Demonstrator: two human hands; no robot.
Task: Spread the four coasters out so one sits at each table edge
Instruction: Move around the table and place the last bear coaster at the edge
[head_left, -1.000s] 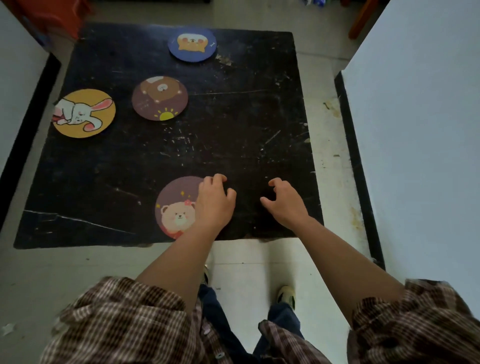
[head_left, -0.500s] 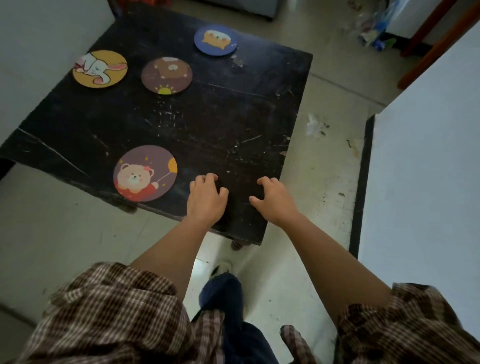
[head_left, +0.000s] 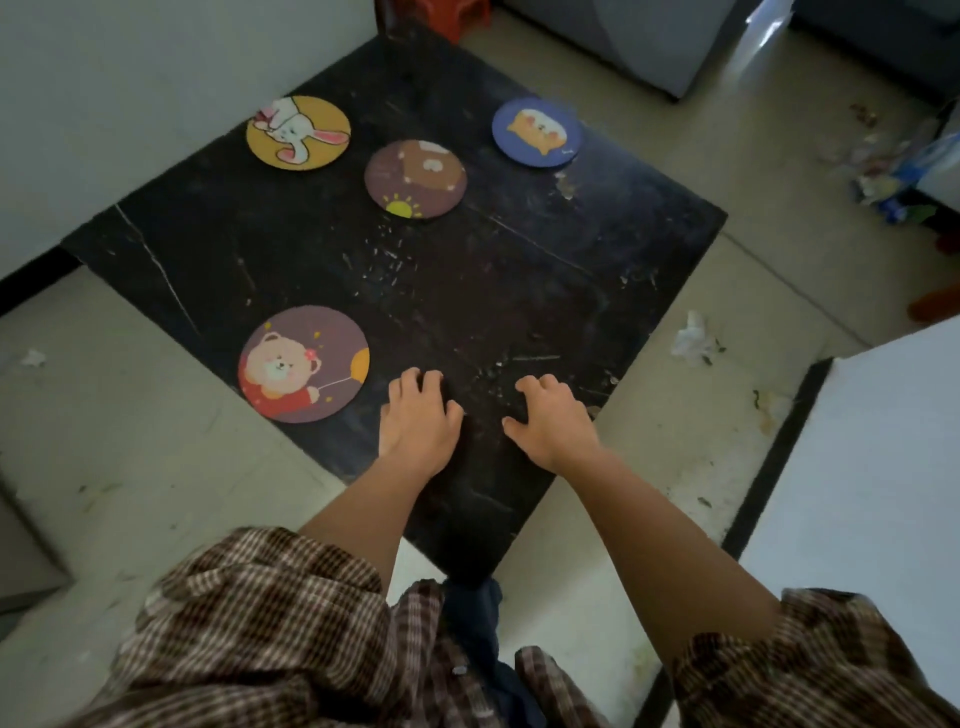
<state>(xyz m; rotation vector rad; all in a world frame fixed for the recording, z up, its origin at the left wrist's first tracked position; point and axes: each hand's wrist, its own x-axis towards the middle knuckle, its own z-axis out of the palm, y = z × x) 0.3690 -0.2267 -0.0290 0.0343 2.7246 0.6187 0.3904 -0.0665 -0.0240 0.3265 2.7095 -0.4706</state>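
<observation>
Black scratched table (head_left: 519, 291) seen corner-on, on a pale tiled floor. Crumpled paper (head_left: 691, 338) on the floor just off the right edge; more litter (head_left: 883, 176) farther right. White wall (head_left: 130, 104) close along the far left edge, white panel (head_left: 872, 467) at near right, grey cabinet (head_left: 649, 36) at the top. Nothing lying on the table between the hands and the coasters.

Four round coasters flat on the top, all apart from each other: bear coaster (head_left: 304, 364) at the near left edge, just beside the left hand; rabbit coaster (head_left: 298, 132) at the far left edge; blue coaster (head_left: 536, 132) at the far right edge; brown coaster (head_left: 415, 178) inward, between rabbit and blue.

Left hand (head_left: 418, 421) palm-down on the table near the closest corner, fingers curled, empty. Right hand (head_left: 553, 421) beside it, also palm-down, fingers loosely bent, thumb pointing left, holding nothing. Small gap between the two. Forearms bare, plaid sleeves (head_left: 270, 623) pushed up.
</observation>
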